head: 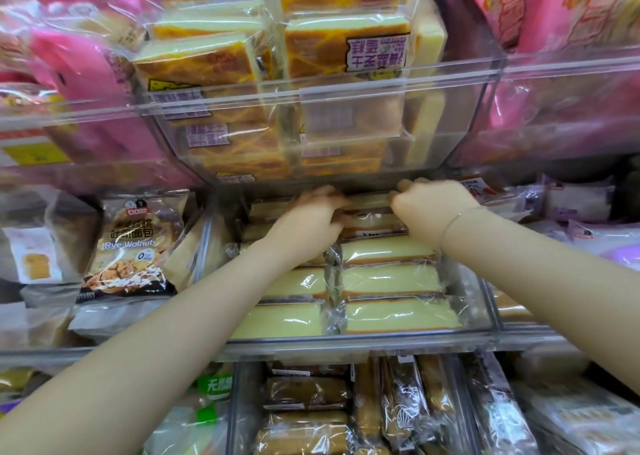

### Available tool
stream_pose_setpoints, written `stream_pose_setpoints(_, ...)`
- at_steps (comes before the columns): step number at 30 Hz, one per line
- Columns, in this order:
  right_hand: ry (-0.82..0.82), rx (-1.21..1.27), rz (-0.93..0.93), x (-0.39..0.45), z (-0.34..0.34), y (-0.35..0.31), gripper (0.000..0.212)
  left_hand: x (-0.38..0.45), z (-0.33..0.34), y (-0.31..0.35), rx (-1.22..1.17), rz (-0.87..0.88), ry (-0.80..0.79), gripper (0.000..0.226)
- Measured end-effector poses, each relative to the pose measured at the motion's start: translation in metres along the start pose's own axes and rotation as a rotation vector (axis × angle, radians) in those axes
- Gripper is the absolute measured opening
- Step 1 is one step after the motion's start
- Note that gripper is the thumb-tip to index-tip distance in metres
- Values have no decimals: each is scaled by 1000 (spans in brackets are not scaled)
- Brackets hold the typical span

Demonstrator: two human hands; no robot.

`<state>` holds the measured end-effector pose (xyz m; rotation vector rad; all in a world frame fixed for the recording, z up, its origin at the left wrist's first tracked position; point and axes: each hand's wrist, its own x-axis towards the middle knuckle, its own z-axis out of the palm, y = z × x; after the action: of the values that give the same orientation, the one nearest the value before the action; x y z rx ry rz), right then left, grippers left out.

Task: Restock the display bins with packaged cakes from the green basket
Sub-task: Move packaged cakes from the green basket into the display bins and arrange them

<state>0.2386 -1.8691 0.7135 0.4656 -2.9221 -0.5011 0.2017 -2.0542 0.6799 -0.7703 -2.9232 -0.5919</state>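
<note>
Both my hands reach into the back of a clear display bin point(363, 338) on the middle shelf. My left hand point(311, 215) and my right hand point(433, 201) each grip an end of a clear-wrapped yellow cake packet point(372, 208) at the bin's rear, under the shelf above. Several more yellow packaged cakes point(391, 279) lie in two rows in front of it. The green basket is out of view.
Above hangs a clear bin point(311, 91) full of orange-topped cake packets. Pink bags point(79, 63) flank it on both sides. A Rye Walnuts bread bag point(135, 246) stands at the left. A lower bin point(311, 409) holds brown cake packets.
</note>
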Motion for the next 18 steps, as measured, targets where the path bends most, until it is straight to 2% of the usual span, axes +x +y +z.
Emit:
stream_pose_setpoints(2, 38, 9, -87, -10, -4, 8, 25, -17, -10, 3, 40, 99, 34, 27)
stream_pose_setpoints(5, -80, 27, -150, -24, -6, 13, 21, -39, -16, 4, 165, 177, -57, 25)
stream_pose_setpoints(8, -79, -18, -136, -26, -1, 10, 27, -43, -18, -1, 112, 150, -4, 27)
stream_pose_setpoints(11, -16, 146, -19, -14, -2, 3, 37, -29, -18, -1, 64, 127, 112, 27)
stream_pose_setpoints(13, -46, 118, 44, 5, -2, 1, 38, -15, -15, 2, 134, 108, 76, 30)
stream_pose_setpoints(15, -155, 3, 112, 23, -3, 0, 37, 0, -10, 4, 232, 96, 28, 30)
stream_pose_setpoints(18, -211, -89, 119, 34, 2, -1, 34, 18, -6, 4, 294, -46, -55, 30)
